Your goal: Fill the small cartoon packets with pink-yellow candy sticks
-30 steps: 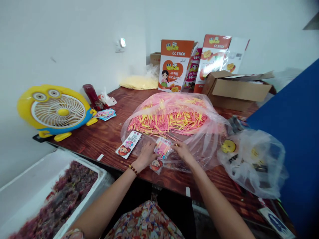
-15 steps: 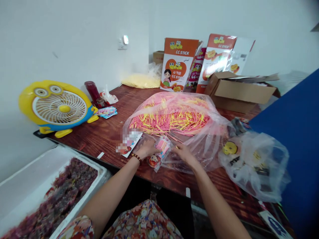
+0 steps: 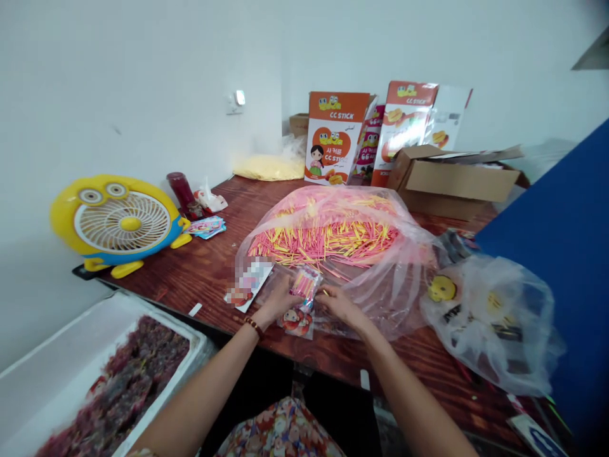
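Note:
My left hand (image 3: pixel 276 297) grips a small clear packet (image 3: pixel 301 302) with a cartoon print, partly filled with pink and yellow sticks, at the near edge of the wooden table (image 3: pixel 200 266). My right hand (image 3: pixel 339 303) pinches a stick or two at the packet's mouth. Just behind lies a big clear bag (image 3: pixel 333 231) heaped with loose pink and yellow sticks. A flat printed packet (image 3: pixel 248 284) lies to the left of my left hand.
A yellow cartoon fan (image 3: pixel 118 222) stands at the table's left end, with a red bottle (image 3: pixel 182 189) behind it. Orange stick boxes (image 3: pixel 335 136) and a cardboard box (image 3: pixel 457 179) line the back. A crumpled plastic bag (image 3: pixel 495 324) lies right. A white foam box (image 3: pixel 95 374) sits below left.
Both hands and the packet have shifted slightly toward me and left; the packet now stands more upright between them.

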Motion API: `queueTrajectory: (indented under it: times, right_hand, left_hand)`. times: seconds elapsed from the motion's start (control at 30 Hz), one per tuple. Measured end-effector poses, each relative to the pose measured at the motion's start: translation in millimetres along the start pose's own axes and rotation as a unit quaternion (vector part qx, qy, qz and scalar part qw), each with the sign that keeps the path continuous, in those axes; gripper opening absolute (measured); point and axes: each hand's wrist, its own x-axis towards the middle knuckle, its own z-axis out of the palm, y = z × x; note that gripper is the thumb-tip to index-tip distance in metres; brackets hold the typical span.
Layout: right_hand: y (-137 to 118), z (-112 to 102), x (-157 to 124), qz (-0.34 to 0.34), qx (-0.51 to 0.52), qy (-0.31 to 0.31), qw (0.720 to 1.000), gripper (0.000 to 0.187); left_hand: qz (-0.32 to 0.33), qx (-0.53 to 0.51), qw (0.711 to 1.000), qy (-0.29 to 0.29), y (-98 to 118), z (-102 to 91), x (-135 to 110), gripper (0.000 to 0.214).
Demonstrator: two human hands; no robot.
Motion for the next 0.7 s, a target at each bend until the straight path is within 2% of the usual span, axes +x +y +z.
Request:
queueTrajectory:
  times: [0.13, 0.17, 0.23, 0.33, 0.4, 0.43, 0.47, 0.5, 0.57, 0.63, 0.7]
  right_hand:
    - [-14, -31, 21, -0.095, -0.130, 0.110, 0.981, 0.029]
    - [-19, -39, 25, -0.118, -0.143, 0.118, 0.976, 0.036]
    - [-26, -44, 27, -0.142, -0.111, 0.076, 0.981, 0.052]
    - [-33, -26, 15, -0.142, 0.006, -0.050, 0.989, 0.058]
    - [-35, -1, 1, -0.155, 0.043, -0.063, 0.985, 0.062]
    - [-36, 12, -6, -0.146, 0.051, -0.030, 0.988, 0.059]
    - [-36, 23, -12, -0.133, 0.058, 0.011, 0.989, 0.053]
    - [-36, 32, -16, -0.132, 0.061, 0.025, 0.989, 0.050]
    - [-35, 42, -21, -0.137, 0.064, 0.051, 0.987, 0.041]
    - [-34, 42, -22, -0.155, 0.063, 0.062, 0.984, 0.035]
    - [-33, 36, -21, -0.169, 0.051, 0.065, 0.982, 0.029]
  left_hand:
    - [0.010, -0.082, 0.995, 0.046, -6, -6.2, -12, 0.043]
    - [0.015, -0.121, 0.991, 0.052, -6, -7.6, -13, 0.046]
    - [0.022, -0.217, 0.974, 0.055, -5, -8.0, -16, 0.049]
    - [0.025, -0.340, 0.939, 0.043, 3, 0.4, -21, 0.050]
    - [0.027, -0.387, 0.921, 0.028, 11, 10.1, -26, 0.052]
    - [0.026, -0.399, 0.916, 0.021, 15, 14.9, -29, 0.054]
    - [0.022, -0.401, 0.916, 0.011, 18, 19.0, -31, 0.056]
    - [0.015, -0.391, 0.920, 0.003, 20, 22.3, -34, 0.059]
    - [0.001, -0.328, 0.945, 0.001, 19, 26.3, -37, 0.064]
    - [-0.001, -0.230, 0.973, 0.021, 13, 27.6, -38, 0.069]
    - [0.012, -0.137, 0.989, 0.046, 5, 26.4, -39, 0.073]
